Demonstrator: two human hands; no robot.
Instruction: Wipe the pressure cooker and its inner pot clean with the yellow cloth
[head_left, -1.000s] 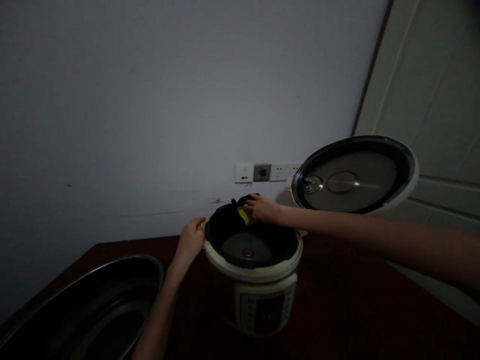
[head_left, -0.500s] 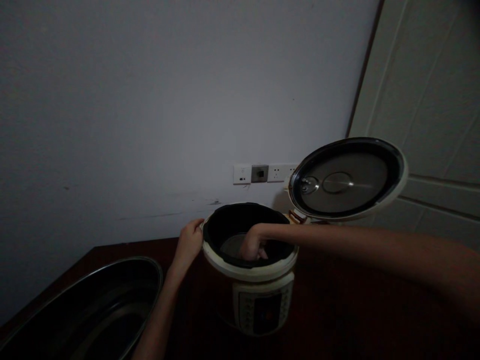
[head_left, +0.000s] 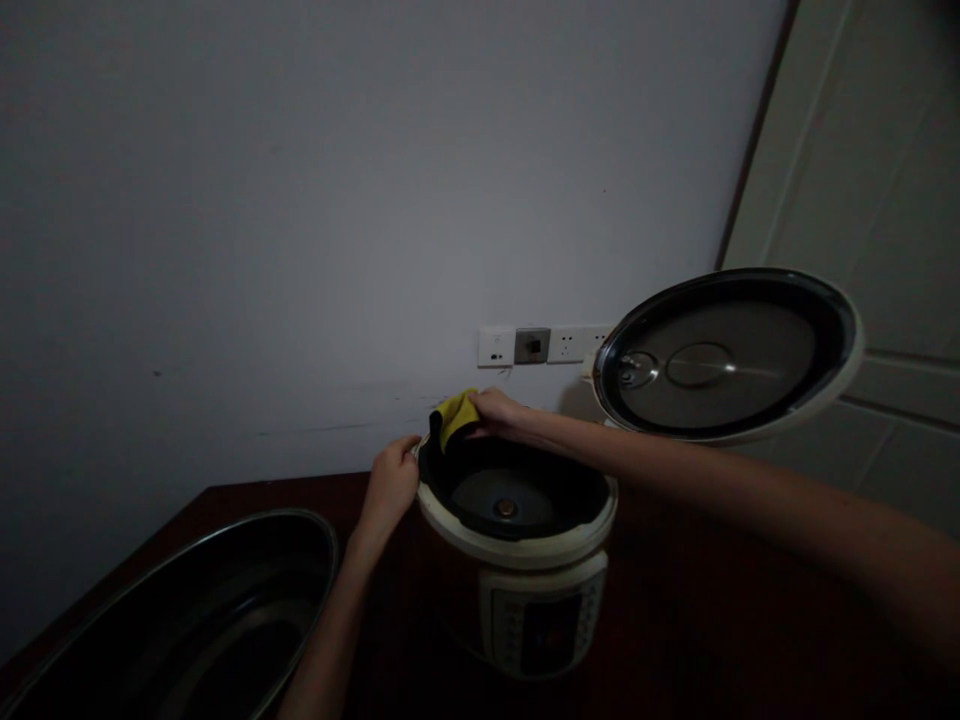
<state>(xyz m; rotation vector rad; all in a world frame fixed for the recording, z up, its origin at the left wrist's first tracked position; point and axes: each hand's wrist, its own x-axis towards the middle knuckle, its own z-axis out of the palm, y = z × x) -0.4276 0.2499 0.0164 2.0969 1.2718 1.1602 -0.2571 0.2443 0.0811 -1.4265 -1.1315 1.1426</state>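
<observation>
Head view: your right hand (head_left: 499, 412) closes on a yellow cloth (head_left: 454, 416) at the far inner wall of the rice cooker (head_left: 517, 545), near the worktop (head_left: 285, 487) back edge; your left hand (head_left: 390, 485) grips the rim, steadying the cooker.

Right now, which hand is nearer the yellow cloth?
Right. The right hand is on the yellow cloth, at the rim of the electric cooker; the left hand holds that rim, lower left of the cloth and apart from it.

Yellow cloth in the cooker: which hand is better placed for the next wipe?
Probably right: the right hand holds the yellow cloth at the inner wall; the left hand steadies the cooker's rim.
</observation>
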